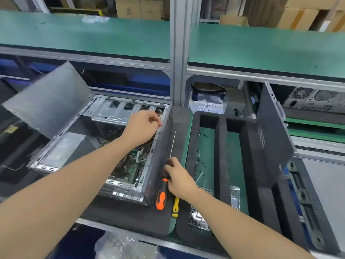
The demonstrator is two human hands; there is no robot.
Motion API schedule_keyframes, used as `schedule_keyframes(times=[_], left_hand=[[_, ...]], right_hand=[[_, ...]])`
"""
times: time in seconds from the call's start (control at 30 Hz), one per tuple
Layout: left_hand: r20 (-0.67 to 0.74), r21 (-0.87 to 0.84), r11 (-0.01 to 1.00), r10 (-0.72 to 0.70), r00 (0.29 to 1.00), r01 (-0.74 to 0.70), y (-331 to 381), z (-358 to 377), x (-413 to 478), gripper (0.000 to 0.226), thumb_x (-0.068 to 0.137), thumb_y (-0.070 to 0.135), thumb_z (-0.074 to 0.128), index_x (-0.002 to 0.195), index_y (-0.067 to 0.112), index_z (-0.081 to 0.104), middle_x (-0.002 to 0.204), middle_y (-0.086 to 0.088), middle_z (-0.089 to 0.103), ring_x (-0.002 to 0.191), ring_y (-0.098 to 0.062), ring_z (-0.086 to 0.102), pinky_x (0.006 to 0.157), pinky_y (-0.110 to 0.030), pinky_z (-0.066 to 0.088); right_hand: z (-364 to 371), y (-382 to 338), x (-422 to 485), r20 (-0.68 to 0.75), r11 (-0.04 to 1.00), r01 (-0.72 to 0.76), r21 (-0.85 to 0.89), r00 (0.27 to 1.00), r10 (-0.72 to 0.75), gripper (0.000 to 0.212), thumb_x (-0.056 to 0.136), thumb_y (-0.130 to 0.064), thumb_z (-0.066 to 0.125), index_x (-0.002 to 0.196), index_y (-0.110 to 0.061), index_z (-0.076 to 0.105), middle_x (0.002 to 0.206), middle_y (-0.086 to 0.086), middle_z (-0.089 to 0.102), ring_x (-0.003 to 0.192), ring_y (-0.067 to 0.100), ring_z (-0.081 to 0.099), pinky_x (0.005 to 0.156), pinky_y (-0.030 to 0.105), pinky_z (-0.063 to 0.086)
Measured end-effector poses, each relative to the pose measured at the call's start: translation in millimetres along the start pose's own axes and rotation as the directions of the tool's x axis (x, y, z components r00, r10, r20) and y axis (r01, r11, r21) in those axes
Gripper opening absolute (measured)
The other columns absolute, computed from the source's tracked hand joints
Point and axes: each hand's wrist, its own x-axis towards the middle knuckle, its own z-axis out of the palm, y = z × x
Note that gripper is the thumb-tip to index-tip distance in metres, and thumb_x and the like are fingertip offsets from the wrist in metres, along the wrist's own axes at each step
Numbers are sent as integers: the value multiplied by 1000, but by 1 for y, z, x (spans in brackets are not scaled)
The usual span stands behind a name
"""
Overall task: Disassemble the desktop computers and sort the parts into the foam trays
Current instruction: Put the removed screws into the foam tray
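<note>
- Desktop case [158, 156] lay open-face up, under L hand [143, 126], just left of R hand [179, 178]; long axis ran away from the person.
- L hand's fingers were curled at the case's far rim; couldn't tell if they held anything.
- R hand pinched the shaft of screwdriver [161, 198], tip pointing away, handle toward the person.
- Case prob. heavy, stiff, sharp-edged: grip by frame rails. Board [130, 165] inside looked fragile: edges only.
</note>
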Motion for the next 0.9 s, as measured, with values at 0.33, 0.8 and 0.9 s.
schedule_keyframes(times=[0.33,0.8,0.9], left_hand=[[127,208,977,-71,989,44,-86,-61,-27,27,91,13,59,77,30,75,81,12,74,58,1,64,61,-20,50],[396,436,886,-34,918,-156,-200,-117,19,27,88,18,57,101,34,73,108,5,72,96,-19,66,78,-31,51],[362,470,865,-6,932,-177,-212,-114,23,28,87,28,51,104,36,72,107,5,71,91,-22,65,74,-32,47]], right_hand=[[5,-3,10,10,996,-26,-84,1000,27,41,86,-5,54,125,-12,64,144,1,53,131,26,51,107,36,45],[-28,-203,140,155,965,21,-260,988,20,52,84,-53,70,121,-20,55,108,-1,53,101,26,55,79,41,53],[6,-204,157,326,892,-50,-449,920,216,111,70,-64,83,151,-17,23,138,11,46,124,34,51,91,49,54]])
